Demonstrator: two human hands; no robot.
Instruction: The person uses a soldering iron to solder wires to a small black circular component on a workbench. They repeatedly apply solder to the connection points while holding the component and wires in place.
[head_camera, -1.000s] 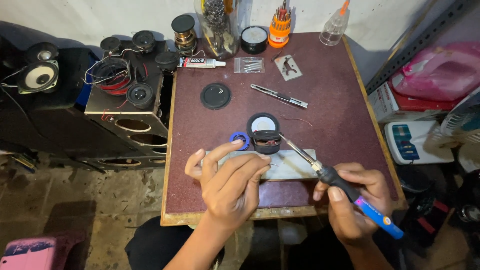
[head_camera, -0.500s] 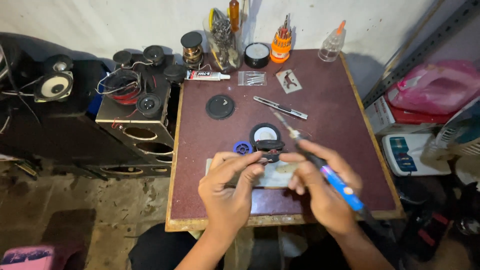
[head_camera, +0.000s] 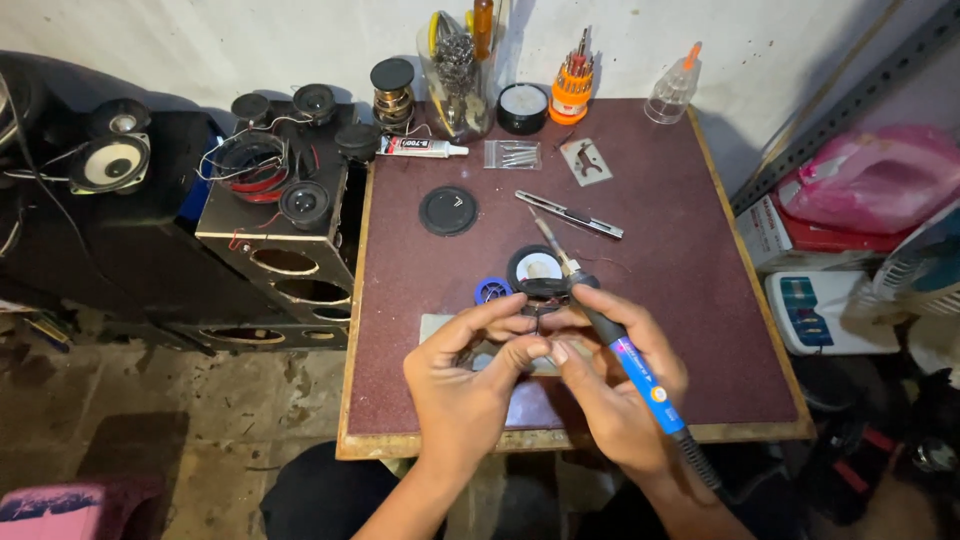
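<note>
My left hand (head_camera: 470, 375) and my right hand (head_camera: 610, 385) meet over the front middle of the maroon table (head_camera: 690, 300), fingertips touching. They pinch a small dark part (head_camera: 537, 322) between them; what it is cannot be made out. My right hand also carries a soldering iron (head_camera: 625, 355) with a blue and black handle, its tip pointing away toward the back. Just beyond the fingers lies a small round speaker (head_camera: 537, 268) with a pale centre, a blue ring (head_camera: 490, 291) beside it. A grey flat pad (head_camera: 437, 328) lies under my hands.
A black round cap (head_camera: 447, 210), a metal tool (head_camera: 570, 214), a glue tube (head_camera: 420, 147), a jar of tools (head_camera: 460, 80), a screwdriver set (head_camera: 572, 90) and a clear bottle (head_camera: 672, 92) sit farther back. A speaker box (head_camera: 285, 230) stands left; pink bag (head_camera: 870, 180) right.
My right hand swung the soldering iron in from the right and joined my left hand over the small part. The view has shifted slightly.
</note>
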